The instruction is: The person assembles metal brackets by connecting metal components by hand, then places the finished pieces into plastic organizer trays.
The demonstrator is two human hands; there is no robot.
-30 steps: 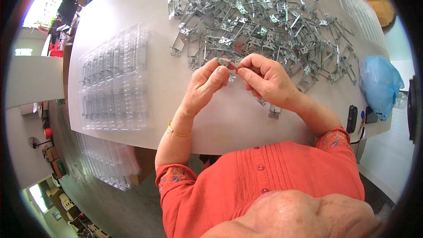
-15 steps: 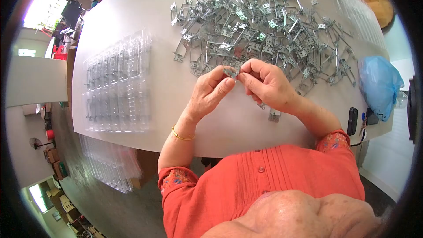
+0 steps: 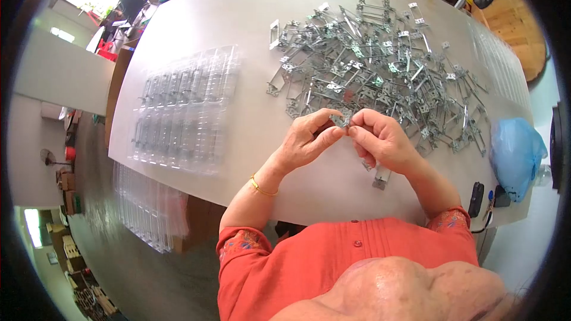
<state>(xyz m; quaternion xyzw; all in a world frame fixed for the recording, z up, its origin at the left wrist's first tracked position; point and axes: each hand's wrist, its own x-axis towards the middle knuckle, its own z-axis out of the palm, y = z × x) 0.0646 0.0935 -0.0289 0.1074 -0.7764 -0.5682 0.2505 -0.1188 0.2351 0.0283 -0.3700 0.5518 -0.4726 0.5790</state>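
My left hand [image 3: 310, 138] and my right hand [image 3: 383, 138] meet in front of the pile. Thumb and forefinger of the left hand close on the end of a small silvery metal bracket [image 3: 340, 121]. At its other side, the right hand's thumb and fingertips pinch the same piece, which is partly hidden by the fingers. Just below the right hand another metal end [image 3: 379, 182] shows; whether it belongs to the held bracket, I cannot tell. Beyond my hands, a tangled pile of similar metal brackets [image 3: 369, 65] spreads over the white table [image 3: 250, 12].
Clear plastic blister trays [image 3: 184, 113] with parts in them lie at the left. More clear trays [image 3: 143, 202] sit below the table's left edge. On the right are a blue plastic bag [image 3: 516, 154], a black case [image 3: 476, 199] and further clear plastic trays [image 3: 502, 65].
The view has swung, so the table and pile appear farther right and lower. Both hands stay together on the bracket, with little shift relative to the pile.
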